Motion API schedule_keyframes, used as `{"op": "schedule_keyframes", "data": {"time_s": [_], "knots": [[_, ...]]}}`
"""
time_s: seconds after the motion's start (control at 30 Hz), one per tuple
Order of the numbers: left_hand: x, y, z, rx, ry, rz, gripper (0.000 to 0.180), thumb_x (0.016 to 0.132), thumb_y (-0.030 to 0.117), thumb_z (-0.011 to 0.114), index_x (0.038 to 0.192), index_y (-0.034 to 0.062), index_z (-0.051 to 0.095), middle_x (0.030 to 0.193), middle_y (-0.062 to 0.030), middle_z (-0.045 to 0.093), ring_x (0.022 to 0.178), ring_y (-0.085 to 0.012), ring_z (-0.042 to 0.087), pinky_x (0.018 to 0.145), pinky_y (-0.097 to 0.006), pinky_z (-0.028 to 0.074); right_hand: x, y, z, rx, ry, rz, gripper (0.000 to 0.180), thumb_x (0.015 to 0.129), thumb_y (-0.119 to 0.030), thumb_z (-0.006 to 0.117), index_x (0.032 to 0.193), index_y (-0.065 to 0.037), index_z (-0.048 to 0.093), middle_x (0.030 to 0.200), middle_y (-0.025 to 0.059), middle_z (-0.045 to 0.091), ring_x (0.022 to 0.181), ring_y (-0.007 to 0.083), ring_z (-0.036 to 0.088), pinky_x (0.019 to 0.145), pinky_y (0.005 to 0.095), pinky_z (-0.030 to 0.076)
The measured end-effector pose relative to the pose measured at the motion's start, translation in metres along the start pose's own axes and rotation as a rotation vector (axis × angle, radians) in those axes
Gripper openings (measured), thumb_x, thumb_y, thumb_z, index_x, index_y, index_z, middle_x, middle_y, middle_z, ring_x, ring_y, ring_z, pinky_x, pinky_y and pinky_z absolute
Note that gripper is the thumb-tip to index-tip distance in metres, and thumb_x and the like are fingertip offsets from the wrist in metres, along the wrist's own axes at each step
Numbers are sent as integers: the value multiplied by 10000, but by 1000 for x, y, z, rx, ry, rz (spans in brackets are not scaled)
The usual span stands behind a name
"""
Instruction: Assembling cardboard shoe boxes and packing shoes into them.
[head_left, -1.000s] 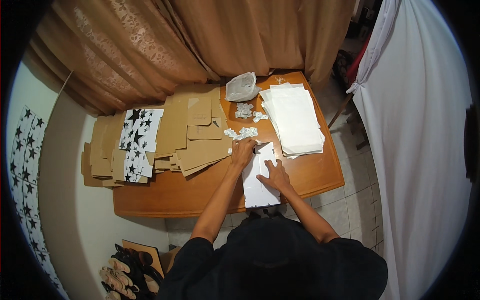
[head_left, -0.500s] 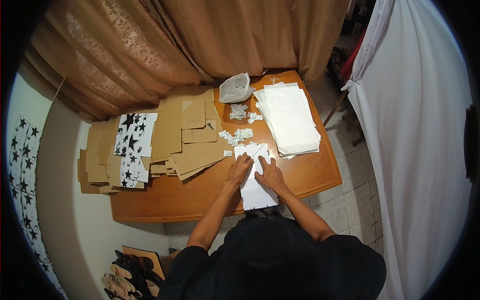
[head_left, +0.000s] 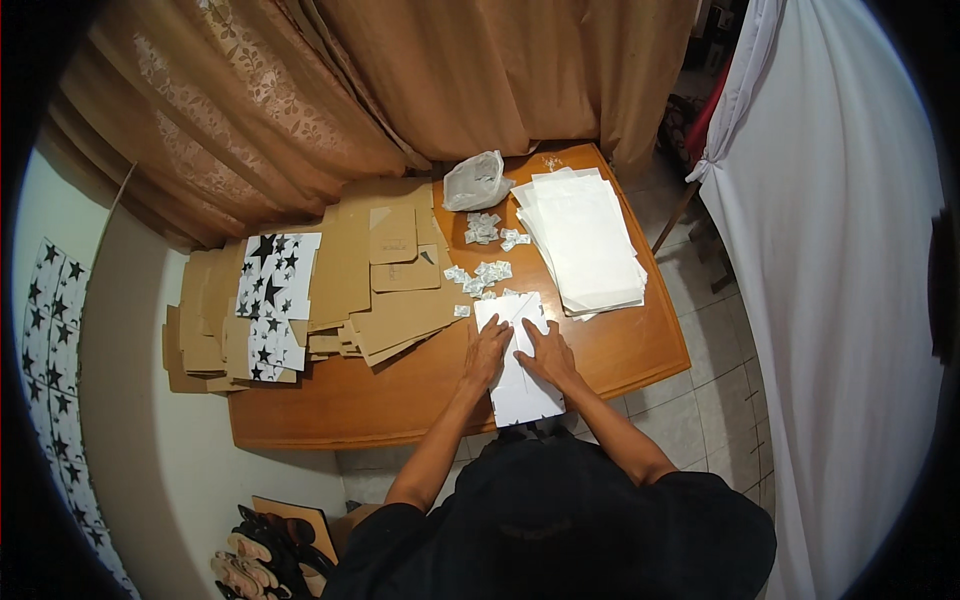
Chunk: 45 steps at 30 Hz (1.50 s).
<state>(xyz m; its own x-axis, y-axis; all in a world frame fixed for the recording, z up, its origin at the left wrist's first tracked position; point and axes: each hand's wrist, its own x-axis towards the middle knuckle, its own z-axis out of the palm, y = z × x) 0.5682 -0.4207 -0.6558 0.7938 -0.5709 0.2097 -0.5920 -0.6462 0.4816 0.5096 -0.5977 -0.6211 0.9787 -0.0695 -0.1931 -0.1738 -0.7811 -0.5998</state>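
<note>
A white folded sheet of paper (head_left: 523, 402) lies at the table's near edge. Creases or flap lines run across it, and small black marks show along its rim. My left hand (head_left: 486, 355) presses on its left side, fingers stretched out toward the far end. Opposite it, my right hand (head_left: 550, 357) rests on the right side with its fingers spread. Neither hand grips anything. Just beyond the sheet are several small pale packets (head_left: 490, 272). What is under the sheet is hidden.
Flat cardboard pieces (head_left: 340, 270) are piled on the table's left, with star-printed sheets (head_left: 272, 290) on top. A stack of white paper (head_left: 590, 245) lies at right. A plastic bag (head_left: 475, 183) stands behind more packets (head_left: 482, 228). Shoes (head_left: 265, 560) sit on the floor.
The whole view has shifted slightly. My hands stay on the white sheet, with my right fingers a little differently placed.
</note>
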Motion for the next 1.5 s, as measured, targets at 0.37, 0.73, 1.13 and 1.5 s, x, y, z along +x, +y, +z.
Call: {"op": "schedule_keyframes", "data": {"time_s": [0.37, 0.73, 1.13, 1.5], "knots": [[-28, 33, -7, -191, 359, -357, 499, 904, 167, 665, 1378, 54, 552, 1405, -251, 528, 1337, -395, 462, 1074, -537, 389, 12, 66, 35, 410, 96, 145, 1097, 773, -456, 827, 1552, 27, 224, 1352, 365, 502, 1250, 466, 546, 1038, 461, 471], [-21, 111, -120, -328, 386, -234, 514, 852, 211, 760, 1311, 55, 591, 1266, -224, 527, 1202, -390, 504, 1010, -476, 436, 0, 28, -54, 942, -54, 216, 731, 942, -542, 635, 1439, -57, 406, 1344, 198, 581, 1084, 302, 647, 883, 398, 535], [-23, 132, -155, -165, 378, 31, 932, 663, 276, 843, 1489, 236, 413, 1591, -208, 302, 1400, -441, 336, 1111, -589, 236, 6, 11, -71, 1957, 33, -274, 635, 992, -487, 457, 1428, -27, 503, 1368, 111, 609, 1242, 268, 593, 1071, 423, 458], [-48, 92, -63, 279, 201, 13, 959, 679, 265, 853, 1527, 279, 405, 1416, -80, 461, 1366, -272, 389, 1058, -576, 204, -2, 42, -76, 1215, -216, 424, 971, 812, -819, 555, 1508, -177, 338, 1360, 177, 401, 1108, 290, 497, 681, 388, 499]]}}
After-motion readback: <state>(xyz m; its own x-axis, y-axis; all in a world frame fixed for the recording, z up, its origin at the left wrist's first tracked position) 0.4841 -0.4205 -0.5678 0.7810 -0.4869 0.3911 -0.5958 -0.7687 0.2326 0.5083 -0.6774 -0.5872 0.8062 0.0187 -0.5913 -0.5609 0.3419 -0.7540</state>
